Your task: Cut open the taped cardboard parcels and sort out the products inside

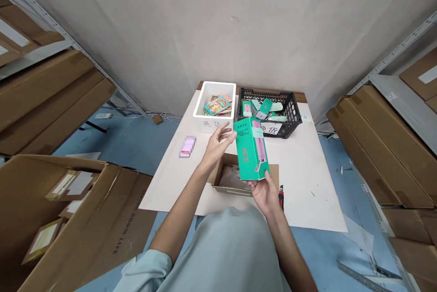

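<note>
A green box [248, 151] with a pink bottle pictured on its side is held up tilted over the table. My right hand [265, 194] grips its lower corner, thumb on the front and fingers beneath. At the box's left edge is my left hand [218, 144], fingers stretched out and apart; its fingertips are at the edge, and I cannot tell whether they touch. Below the box stands an open cardboard carton [218, 182] with crumpled paper inside, partly hidden by the green box. A red and black cutter [281, 197] lies right of the carton.
At the table's back, a white bin [214, 123] holds colourful booklets, and a black crate [294, 116] holds several green boxes. A blurred pink item [187, 146] lies on the left of the table [314, 182]. A large open carton [112, 210] stands at left; shelves with cartons flank both sides.
</note>
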`<state>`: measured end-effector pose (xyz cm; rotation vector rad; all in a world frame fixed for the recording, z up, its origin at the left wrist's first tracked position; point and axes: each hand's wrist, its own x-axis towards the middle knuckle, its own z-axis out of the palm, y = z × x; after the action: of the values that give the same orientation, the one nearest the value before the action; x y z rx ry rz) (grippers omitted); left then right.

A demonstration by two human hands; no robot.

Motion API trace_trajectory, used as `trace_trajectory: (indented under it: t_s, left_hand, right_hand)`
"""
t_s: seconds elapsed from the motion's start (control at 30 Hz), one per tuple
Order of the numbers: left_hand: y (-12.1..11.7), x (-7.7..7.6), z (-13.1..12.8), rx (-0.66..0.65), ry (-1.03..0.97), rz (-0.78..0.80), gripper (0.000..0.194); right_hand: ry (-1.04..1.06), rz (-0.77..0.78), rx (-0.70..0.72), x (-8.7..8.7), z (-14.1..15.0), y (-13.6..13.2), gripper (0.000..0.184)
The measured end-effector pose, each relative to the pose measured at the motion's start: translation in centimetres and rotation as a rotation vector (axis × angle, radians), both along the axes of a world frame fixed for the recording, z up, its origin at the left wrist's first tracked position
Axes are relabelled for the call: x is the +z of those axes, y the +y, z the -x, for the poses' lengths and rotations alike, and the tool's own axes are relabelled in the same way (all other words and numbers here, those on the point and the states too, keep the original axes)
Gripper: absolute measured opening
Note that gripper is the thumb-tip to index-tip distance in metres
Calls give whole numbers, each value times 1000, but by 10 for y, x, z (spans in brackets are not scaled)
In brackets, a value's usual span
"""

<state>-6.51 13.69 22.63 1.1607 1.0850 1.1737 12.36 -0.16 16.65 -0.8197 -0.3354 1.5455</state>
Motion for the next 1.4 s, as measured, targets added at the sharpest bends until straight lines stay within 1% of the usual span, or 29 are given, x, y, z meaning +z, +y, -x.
trace_trajectory:
  t_s: [0.1, 0.23, 0.33, 0.43, 0.5, 0.57, 0.6, 0.67, 0.7, 0.73, 0.77, 0.8, 0.87, 0.93, 1.0, 1.07, 1.13, 1.2, 1.27, 1.4]
  left_hand:
    - [-3, 4, -5, -116, -160, 68, 85]
    - [-9, 12, -14, -246, -349, 126, 90]
    - [-10, 14, -20, -282, -396, 143, 88]
    - [-10, 14, -22, -249, -363, 156, 79]
    - [-9, 14, -22, -199, -326, 159, 76]
    - [-8, 16, -21, -140, -287, 161, 78]
    - [-8, 17, -21, -111, -267, 159, 80]
    - [-7, 20, -22, -68, -224, 148, 82]
    - [-7, 21, -23, -54, -205, 138, 83]
    - [-7, 22, -24, -45, -190, 128, 83]
    - [-7, 23, -26, -39, -178, 118, 83]
    - [-7, 24, -28, -35, -169, 110, 84]
    - [-8, 24, -32, -29, -156, 98, 84]
    - [-9, 24, -36, -29, -143, 84, 85]
    - [-9, 25, -38, -39, -117, 60, 85]
    - [-9, 27, -39, -59, -67, 20, 83]
    - [-7, 29, -37, -85, 5, -32, 74]
    - [-4, 32, -34, -106, 81, -71, 62]
    - [0, 36, -29, -123, 148, -93, 54]
    - [6, 46, -22, -109, 298, -201, 54]
  right_hand:
    - [176, 55, 0, 2, -2, -6, 37]
    - [338, 130, 4, 6, -4, -13, 30]
    - [357, 124, 21, 5, -7, -15, 24]
    - [265, 80, 60, 1, -11, -17, 31]
    - [134, 36, 64, -3, -15, -18, 44]
    - [-61, -23, 9, -7, -19, -20, 59]
    - [-186, -57, -32, -9, -20, -22, 70]
    - [-479, -123, -122, -10, -22, -25, 101]
    - [-639, -155, -164, -10, -22, -26, 112]
    - [-797, -187, -204, -9, -22, -27, 117]
    - [-946, -222, -246, -8, -21, -27, 115]
    - [-1081, -258, -285, -7, -19, -28, 106]
    - [-1304, -331, -348, -5, -17, -28, 85]
    - [-1454, -392, -394, -4, -14, -27, 67]
    - [-1526, -425, -424, -4, -12, -27, 56]
    - [-1518, -417, -436, -6, -13, -27, 50]
    - [-1432, -371, -422, -6, -15, -29, 48]
    - [-1268, -306, -369, -6, -19, -31, 49]
    - [-1067, -226, -295, -3, -23, -33, 51]
    - [-712, -90, -197, 3, -26, -37, 53]
